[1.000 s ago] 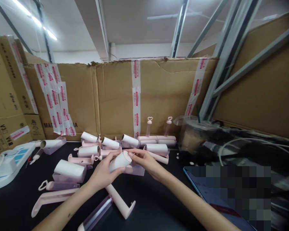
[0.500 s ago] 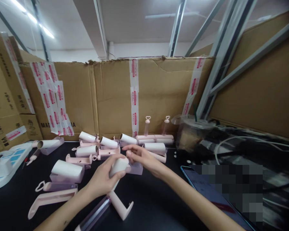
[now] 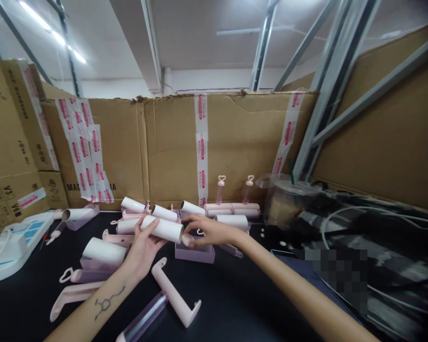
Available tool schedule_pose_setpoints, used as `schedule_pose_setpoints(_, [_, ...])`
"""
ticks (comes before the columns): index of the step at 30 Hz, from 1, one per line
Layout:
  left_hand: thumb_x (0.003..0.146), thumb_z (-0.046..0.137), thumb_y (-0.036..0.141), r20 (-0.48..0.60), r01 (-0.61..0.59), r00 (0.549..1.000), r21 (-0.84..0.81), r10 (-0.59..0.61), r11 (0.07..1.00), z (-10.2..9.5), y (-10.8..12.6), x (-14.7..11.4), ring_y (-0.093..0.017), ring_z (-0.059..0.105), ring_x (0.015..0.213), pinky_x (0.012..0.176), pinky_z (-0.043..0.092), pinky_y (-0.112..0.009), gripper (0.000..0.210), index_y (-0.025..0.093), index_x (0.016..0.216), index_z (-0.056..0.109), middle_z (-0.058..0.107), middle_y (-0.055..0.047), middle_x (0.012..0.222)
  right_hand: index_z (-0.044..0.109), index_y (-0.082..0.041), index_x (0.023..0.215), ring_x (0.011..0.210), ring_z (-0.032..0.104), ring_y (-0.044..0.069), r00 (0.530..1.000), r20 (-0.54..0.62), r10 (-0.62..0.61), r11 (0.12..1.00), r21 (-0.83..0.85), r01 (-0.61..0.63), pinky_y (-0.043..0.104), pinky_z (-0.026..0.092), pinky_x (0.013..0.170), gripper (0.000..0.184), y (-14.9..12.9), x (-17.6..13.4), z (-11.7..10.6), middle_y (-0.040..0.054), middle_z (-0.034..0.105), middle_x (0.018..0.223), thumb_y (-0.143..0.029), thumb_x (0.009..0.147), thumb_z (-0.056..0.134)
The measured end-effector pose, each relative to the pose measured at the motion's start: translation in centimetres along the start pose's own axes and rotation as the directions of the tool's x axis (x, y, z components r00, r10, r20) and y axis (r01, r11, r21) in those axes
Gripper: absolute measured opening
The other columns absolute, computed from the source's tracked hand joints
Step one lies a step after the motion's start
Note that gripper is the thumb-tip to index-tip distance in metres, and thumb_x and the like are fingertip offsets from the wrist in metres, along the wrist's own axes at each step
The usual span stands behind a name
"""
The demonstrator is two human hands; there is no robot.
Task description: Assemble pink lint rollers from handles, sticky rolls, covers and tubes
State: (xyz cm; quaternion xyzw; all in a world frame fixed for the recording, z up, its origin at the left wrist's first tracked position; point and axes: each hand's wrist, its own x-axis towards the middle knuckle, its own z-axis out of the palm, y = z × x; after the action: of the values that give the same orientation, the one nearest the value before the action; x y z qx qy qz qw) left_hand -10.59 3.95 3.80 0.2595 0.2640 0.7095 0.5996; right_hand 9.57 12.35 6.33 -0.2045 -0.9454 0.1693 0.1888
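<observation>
Holding the white roll [image 3: 163, 229] across its near end, the left hand [image 3: 142, 247] keeps it lifted just above the surface [image 3: 235, 294]; its long axis runs left-to-right, open end touching the right hand [image 3: 207, 232], whose fingers pinch there.

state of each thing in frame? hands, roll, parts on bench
left hand: grips white roll
white roll: lifted, lying sideways
right hand: fingers at the roll's open end
pink handle: lying flat on table
clear cover: lying flat
plastic cup: upright, lidded
</observation>
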Motion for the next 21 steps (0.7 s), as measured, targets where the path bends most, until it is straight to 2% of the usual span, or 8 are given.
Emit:
schedule_pose_setpoints(2, [0.074, 0.064, 0.013, -0.036, 0.035, 0.999, -0.089, -0.038, 0.995, -0.2, -0.1, 0.2, -0.02, 0.062, 0.093, 0.084, 0.049, -0.04, 0.035, 0.023, 0.105, 0.05, 0.066, -0.004, 0.096, 0.056, -0.021, 0.108, 0.096, 0.054, 0.019, 0.986, -0.157, 0.055, 0.997, 0.063, -0.045, 0.035, 0.043, 0.085, 0.031, -0.7, -0.9, -0.1, 0.0062, 0.055, 0.107, -0.028, 0.077, 0.057])
schedule_pose_setpoints(4, [0.075, 0.063, 0.014, -0.074, 0.074, 0.994, -0.122, -0.083, 0.99, -0.4, -0.4, 0.4, -0.021, 0.061, 0.096, 0.086, 0.049, -0.04, 0.03, 0.021, 0.103, 0.053, 0.066, -0.006, 0.098, 0.047, -0.022, 0.117, 0.082, 0.057, 0.015, 0.943, -0.307, 0.126, 0.973, 0.226, -0.056, 0.032, 0.048, 0.076, 0.032, -1.6, -1.6, 0.7, 0.0044, 0.054, 0.098, -0.029, 0.085, 0.045])
schedule_pose_setpoints(6, [0.076, 0.063, 0.018, -0.109, 0.13, 0.984, -0.097, -0.14, 0.987, -0.6, -0.7, 0.3, -0.021, 0.062, 0.095, 0.083, 0.05, -0.038, 0.027, 0.02, 0.102, 0.055, 0.067, -0.007, 0.098, 0.047, -0.022, 0.112, 0.075, 0.059, 0.014, 0.88, -0.416, 0.227, 0.892, 0.452, -0.017, 0.031, 0.049, 0.072, 0.028, -2.4, -2.0, 2.2, 0.0016, 0.055, 0.088, -0.03, 0.085, 0.046])
schedule_pose_setpoints(8, [0.076, 0.064, 0.021, -0.129, 0.19, 0.973, -0.041, -0.193, 0.981, -0.6, -1.0, 0.1, -0.02, 0.065, 0.087, 0.077, 0.053, -0.034, 0.023, 0.019, 0.098, 0.058, 0.068, -0.007, 0.092, 0.05, -0.023, 0.1, 0.079, 0.059, 0.015, 0.805, -0.489, 0.336, 0.785, 0.618, 0.048, 0.031, 0.048, 0.075, 0.022, -3.2, -2.1, 3.8, 0.0003, 0.057, 0.085, -0.031, 0.08, 0.055])
schedule_pose_setpoints(11, [0.076, 0.064, 0.017, -0.115, 0.203, 0.973, -0.009, -0.203, 0.979, -0.2, -1.3, -0.4, -0.018, 0.066, 0.079, 0.071, 0.054, -0.028, 0.015, 0.017, 0.09, 0.062, 0.069, -0.006, 0.087, 0.048, -0.023, 0.09, 0.094, 0.057, 0.018, 0.723, -0.556, 0.41, 0.73, 0.676, 0.105, 0.032, 0.046, 0.084, 0.024, -4.0, -2.1, 5.4, 0.0021, 0.059, 0.098, -0.03, 0.074, 0.065])
schedule_pose_setpoints(13, [0.076, 0.063, 0.013, -0.077, 0.189, 0.979, -0.025, -0.19, 0.982, 0.3, -1.3, -0.9, -0.018, 0.066, 0.081, 0.071, 0.054, -0.028, 0.013, 0.016, 0.089, 0.062, 0.069, -0.007, 0.091, 0.048, -0.023, 0.09, 0.104, 0.055, 0.019, 0.715, -0.564, 0.413, 0.712, 0.689, 0.132, 0.034, 0.043, 0.091, 0.023, -4.3, -2.1, 5.9, 0.0037, 0.059, 0.107, -0.03, 0.076, 0.065])
schedule_pose_setpoints(16, [0.078, 0.059, 0.012, -0.043, 0.184, 0.982, -0.039, -0.186, 0.982, 0.9, -1.3, -1.4, -0.019, 0.064, 0.086, 0.073, 0.055, -0.03, 0.011, 0.015, 0.089, 0.062, 0.067, -0.008, 0.097, 0.048, -0.024, 0.095, 0.114, 0.05, 0.02, 0.736, -0.552, 0.392, 0.709, 0.692, 0.141, 0.037, 0.038, 0.098, 0.02, -4.4, -2.1, 6.4, 0.0053, 0.056, 0.119, -0.03, 0.08, 0.06])
schedule_pose_setpoints(21, [0.08, 0.058, 0.013, -0.044, 0.139, 0.989, -0.04, -0.141, 0.989, 0.8, -1.7, -1.4, -0.02, 0.063, 0.09, 0.075, 0.055, -0.032, 0.009, 0.014, 0.087, 0.062, 0.065, -0.009, 0.1, 0.045, -0.024, 0.113, 0.124, 0.04, 0.021, 0.773, -0.553, 0.312, 0.84, 0.54, 0.047, 0.04, 0.035, 0.101, 0.026, -4.8, -2.7, 7.2, 0.0078, 0.044, 0.133, -0.029, 0.087, 0.048])
